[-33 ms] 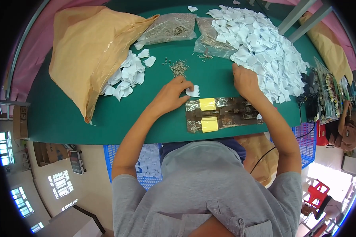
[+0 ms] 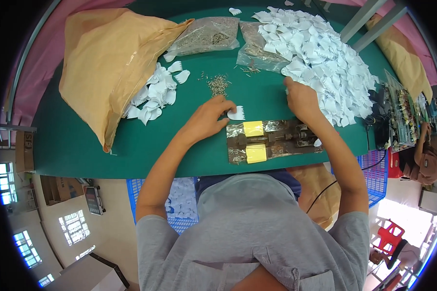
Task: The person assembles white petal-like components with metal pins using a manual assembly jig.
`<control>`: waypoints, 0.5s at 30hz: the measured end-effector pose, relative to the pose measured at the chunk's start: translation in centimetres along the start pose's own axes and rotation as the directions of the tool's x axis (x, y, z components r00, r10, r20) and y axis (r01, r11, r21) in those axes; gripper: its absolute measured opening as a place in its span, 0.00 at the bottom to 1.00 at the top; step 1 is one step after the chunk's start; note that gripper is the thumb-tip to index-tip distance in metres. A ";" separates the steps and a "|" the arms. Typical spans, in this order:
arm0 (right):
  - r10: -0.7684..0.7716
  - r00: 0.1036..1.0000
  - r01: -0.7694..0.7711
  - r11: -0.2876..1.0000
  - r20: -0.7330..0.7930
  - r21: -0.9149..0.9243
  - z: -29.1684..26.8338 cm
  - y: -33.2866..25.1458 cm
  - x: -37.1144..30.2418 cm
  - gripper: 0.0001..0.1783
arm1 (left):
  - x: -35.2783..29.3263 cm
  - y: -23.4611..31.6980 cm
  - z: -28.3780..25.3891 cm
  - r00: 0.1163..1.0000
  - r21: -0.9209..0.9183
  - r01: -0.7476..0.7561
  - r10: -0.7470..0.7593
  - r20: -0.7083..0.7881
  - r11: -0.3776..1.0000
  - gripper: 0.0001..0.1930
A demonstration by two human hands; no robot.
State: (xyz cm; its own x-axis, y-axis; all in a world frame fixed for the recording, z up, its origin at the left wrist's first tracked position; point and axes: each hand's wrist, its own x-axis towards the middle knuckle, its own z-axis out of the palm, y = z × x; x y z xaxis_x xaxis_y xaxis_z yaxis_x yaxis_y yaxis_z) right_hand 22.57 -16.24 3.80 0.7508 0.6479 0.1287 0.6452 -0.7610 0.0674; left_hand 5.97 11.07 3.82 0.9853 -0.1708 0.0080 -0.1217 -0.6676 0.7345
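My left hand [image 2: 206, 118] is just beyond the left end of a dark metal fixture. Its thumb and forefinger close on the left edge of a small white toothed piece [image 2: 237, 113], shaped like a little comb. A small heap of tiny metal parts [image 2: 218, 85] lies just past those fingers. At the near-left edge of a large pile of similar white pieces [image 2: 320, 58] is my right hand [image 2: 302, 100], fingers curled and pinched together; whatever is in them is hidden. The fixture [image 2: 281, 137], with two yellow patches, lies between my forearms.
A big tan sack [image 2: 99, 63] stands at the left, with white pieces [image 2: 155, 94] beside its mouth. Clear bags of small parts [image 2: 204, 36] lie at the back. Grey metal bars [image 2: 369, 26] rise at far right. Blue crates [image 2: 374, 177] flank my lap. Another person [image 2: 429, 165] is at far right.
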 end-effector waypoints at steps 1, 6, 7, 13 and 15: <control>0.019 1.000 -0.023 0.917 0.014 0.399 -1.2 0.3 -0.4 0.16 | 0.0 0.0 0.0 1.000 -0.004 -0.004 0.004 0.001 1.000 0.13; 0.002 0.983 -0.183 0.117 0.184 0.976 -5.3 -0.8 -3.5 0.24 | 0.3 0.3 -0.6 0.955 0.391 -0.277 0.296 0.013 0.878 0.11; 0.007 0.983 -0.183 0.115 0.184 0.976 -5.4 -1.2 -4.0 0.24 | 0.9 0.4 -0.7 0.954 0.391 -0.282 0.299 0.018 0.876 0.11; 0.058 0.976 -0.213 0.053 0.210 0.975 -6.2 -2.0 -5.4 0.19 | 3.0 1.4 -1.3 0.850 0.362 -0.527 0.480 0.218 0.769 0.10; 0.082 0.974 -0.213 0.037 0.210 0.976 -6.2 -1.9 -5.8 0.17 | 3.7 2.6 -1.4 0.832 0.468 -0.542 0.370 0.412 0.698 0.10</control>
State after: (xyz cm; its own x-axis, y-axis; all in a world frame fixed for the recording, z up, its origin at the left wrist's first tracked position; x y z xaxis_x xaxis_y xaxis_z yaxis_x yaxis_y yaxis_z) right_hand 16.13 -18.70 9.03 0.8141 0.5757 -0.0763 0.0019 -0.1342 -0.9910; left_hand 9.48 9.67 6.74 0.7257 -0.6880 -0.0011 -0.6753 -0.7126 0.1901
